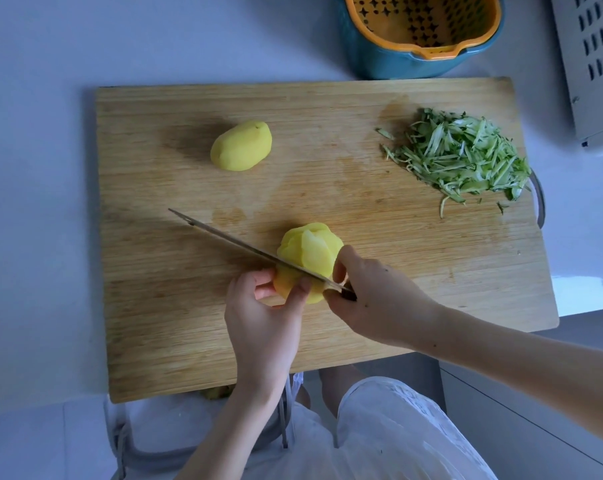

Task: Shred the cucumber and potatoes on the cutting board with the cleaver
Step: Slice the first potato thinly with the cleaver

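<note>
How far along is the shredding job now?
Done: the cucumber shreds lie piled at the right of the cutting board. In hand: the left hand steadies a half-sliced potato while the right hand presses the cleaver into it. Left: shredding those slices, then the whole potato.

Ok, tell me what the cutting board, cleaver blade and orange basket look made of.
Cutting board: likely bamboo or wood, matte, visible strip grain. Cleaver blade: metal, probably steel, grey with a sheen. Orange basket: apparently moulded plastic, smooth, punched holes.
</note>
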The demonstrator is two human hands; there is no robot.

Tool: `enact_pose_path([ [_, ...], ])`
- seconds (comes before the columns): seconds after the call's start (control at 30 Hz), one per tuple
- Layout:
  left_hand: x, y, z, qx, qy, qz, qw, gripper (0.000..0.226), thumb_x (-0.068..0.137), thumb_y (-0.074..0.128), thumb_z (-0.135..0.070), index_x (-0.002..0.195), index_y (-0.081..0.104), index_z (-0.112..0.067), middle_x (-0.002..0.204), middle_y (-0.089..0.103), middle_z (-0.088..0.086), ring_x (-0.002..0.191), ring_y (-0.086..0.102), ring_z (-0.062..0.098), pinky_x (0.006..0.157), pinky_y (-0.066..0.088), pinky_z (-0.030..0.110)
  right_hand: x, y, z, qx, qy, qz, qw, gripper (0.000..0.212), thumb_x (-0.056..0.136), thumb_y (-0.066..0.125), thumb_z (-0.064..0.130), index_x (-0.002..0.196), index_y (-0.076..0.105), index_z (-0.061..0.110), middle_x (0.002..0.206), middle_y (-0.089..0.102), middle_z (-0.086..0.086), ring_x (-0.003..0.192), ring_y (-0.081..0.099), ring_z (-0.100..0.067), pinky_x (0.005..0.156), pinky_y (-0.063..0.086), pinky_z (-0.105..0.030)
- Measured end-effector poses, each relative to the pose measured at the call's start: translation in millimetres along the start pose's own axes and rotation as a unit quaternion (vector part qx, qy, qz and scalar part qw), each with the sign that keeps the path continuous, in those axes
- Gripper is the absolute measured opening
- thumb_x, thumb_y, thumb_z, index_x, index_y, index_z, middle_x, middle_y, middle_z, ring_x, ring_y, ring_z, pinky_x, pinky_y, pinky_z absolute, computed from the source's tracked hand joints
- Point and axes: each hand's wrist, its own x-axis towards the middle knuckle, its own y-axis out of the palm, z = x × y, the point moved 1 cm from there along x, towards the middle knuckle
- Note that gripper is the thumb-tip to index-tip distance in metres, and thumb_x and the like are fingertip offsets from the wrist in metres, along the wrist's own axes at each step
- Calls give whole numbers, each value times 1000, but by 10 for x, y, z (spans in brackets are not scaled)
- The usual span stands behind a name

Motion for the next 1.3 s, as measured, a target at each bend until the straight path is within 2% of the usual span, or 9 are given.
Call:
enact_pose_path([
  [0.1, -11, 1, -6, -6, -7, -1, 1000, 30, 67, 81, -33, 88, 61, -23, 97, 66, 5, 81, 69, 28, 78, 55, 49, -90, -17, -39, 34, -39, -1, 999, 23, 90, 53, 32, 98, 35, 20, 64, 49, 9, 55, 46, -10, 50, 33, -24],
  [0.23, -21, 33, 9, -7, -8, -3, 1000, 28, 70, 83, -25, 87, 61, -23, 96, 66, 5, 83, 69, 26, 76, 55, 49, -213, -12, -76, 18, -88, -20, 996, 21, 93, 49, 30, 103, 41, 14, 57, 43, 11, 52, 44, -16, 52, 35, -30],
  [0.4, -12, 44, 31, -1, 0, -2, 1000, 29, 70, 83, -28, 89, 62, -19, 95, 66, 4, 82, 69, 24, 75, 56, 48, -292, -47, -95, 17, -91, -21, 995, 19, 94, 47, 28, 103, 47, 12, 55, 40, 9, 51, 40, -16, 55, 37, -34],
  [0.63, -33, 37, -7, -9, -5, -1, 1000, 30, 69, 84, -26, 87, 59, -26, 98, 65, 5, 86, 67, 24, 77, 56, 48, -268, 64, -195, -50, -75, -6, 996, 17, 97, 39, 27, 104, 43, 12, 57, 36, 11, 48, 35, -12, 48, 27, -24],
  [0.93, -37, 29, -16, -18, 2, 15, 1000, 63, 50, 74, -72, 92, 62, -27, 101, 67, 6, 83, 70, 28, 79, 55, 49, -158, 132, -174, -58, -89, -45, 993, 18, 97, 37, 27, 108, 39, 13, 70, 47, 4, 64, 51, -26, 59, 43, -36],
  [1.0, -45, 33, -40, -17, -7, 17, 1000, 60, 53, 79, -65, 93, 63, -24, 99, 67, 8, 81, 71, 28, 77, 57, 47, -153, 96, -194, -27, -85, -37, 995, 20, 95, 42, 27, 111, 40, 15, 69, 47, 5, 66, 50, -24, 59, 39, -34],
  [1.07, -54, 34, -85, -27, -11, 14, 999, 41, 67, 84, -36, 95, 64, -14, 96, 68, 11, 77, 71, 25, 74, 58, 47, -167, 30, -226, 81, -70, 11, 994, 25, 93, 50, 26, 116, 41, 24, 66, 47, 8, 61, 46, -16, 60, 35, -30],
  [1.17, -52, 37, -84, -41, -13, 20, 999, 32, 75, 78, -12, 100, 63, 1, 92, 69, 14, 75, 72, 22, 71, 59, 45, -186, -54, -290, 341, -25, 111, 933, 35, 88, 59, 15, 115, 50, 36, 69, 49, 4, 62, 42, -12, 61, 37, -25],
  [1.3, -47, 38, -70, -53, -6, 19, 998, 29, 75, 78, -11, 98, 64, 1, 90, 70, 14, 79, 71, 23, 70, 60, 43, -148, -56, -334, 371, -18, 142, 917, 49, 83, 60, 8, 115, 57, 46, 65, 50, 5, 63, 43, -12, 63, 38, -27],
])
